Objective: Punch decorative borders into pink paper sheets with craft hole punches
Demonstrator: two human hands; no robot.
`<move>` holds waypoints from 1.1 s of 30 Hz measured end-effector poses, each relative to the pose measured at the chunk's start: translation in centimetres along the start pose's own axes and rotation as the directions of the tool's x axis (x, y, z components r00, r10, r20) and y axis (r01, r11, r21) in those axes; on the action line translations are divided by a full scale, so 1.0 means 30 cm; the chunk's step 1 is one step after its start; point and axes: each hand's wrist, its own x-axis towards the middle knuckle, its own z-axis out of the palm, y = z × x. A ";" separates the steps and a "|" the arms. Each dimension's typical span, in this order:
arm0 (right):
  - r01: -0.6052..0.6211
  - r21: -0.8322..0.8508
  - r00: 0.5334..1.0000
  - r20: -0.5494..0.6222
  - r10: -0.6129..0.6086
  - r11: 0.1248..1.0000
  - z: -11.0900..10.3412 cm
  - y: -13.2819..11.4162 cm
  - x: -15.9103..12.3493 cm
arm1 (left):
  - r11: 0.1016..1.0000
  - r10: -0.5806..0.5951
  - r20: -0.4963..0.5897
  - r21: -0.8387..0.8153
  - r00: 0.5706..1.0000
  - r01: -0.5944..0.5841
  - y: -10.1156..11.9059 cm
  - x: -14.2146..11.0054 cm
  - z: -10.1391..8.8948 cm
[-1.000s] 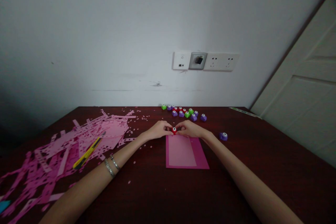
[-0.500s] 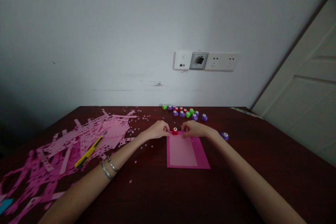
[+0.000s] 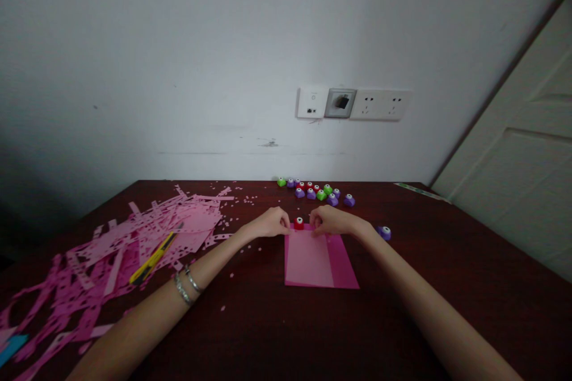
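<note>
Near the middle of the surface (image 3: 250, 333), toward its far edge, the left hand (image 3: 270, 222) and right hand (image 3: 333, 220) flank a small red punch (image 3: 298, 224). Each hand has thumb and fingers drawn together, apparently pinching the far part of a pale pink sheet (image 3: 309, 261), which lies over a deeper pink sheet (image 3: 345, 268). The punch sits upright at the sheets' far edge, between the hands, its white top uncovered by any finger.

The step in hand looks like lining up paper at the punch; that calls for a light, even pinch on both sides, so the pale sheet neither creases nor skews.

Beyond, green, purple and red punches (image 3: 332, 199) cluster by the far edge, while a purple punch (image 3: 385, 233) lies beside the right forearm. Toward the left edge, a yellow cutter (image 3: 152, 259) rests on pink paper scraps (image 3: 117, 271). No container is visible.
</note>
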 end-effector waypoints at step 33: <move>0.088 0.093 0.996 0.021 -0.090 0.992 -0.010 0.028 -0.002 | 0.997 -0.066 -0.004 -0.040 0.998 0.066 -0.001 -0.004 -0.010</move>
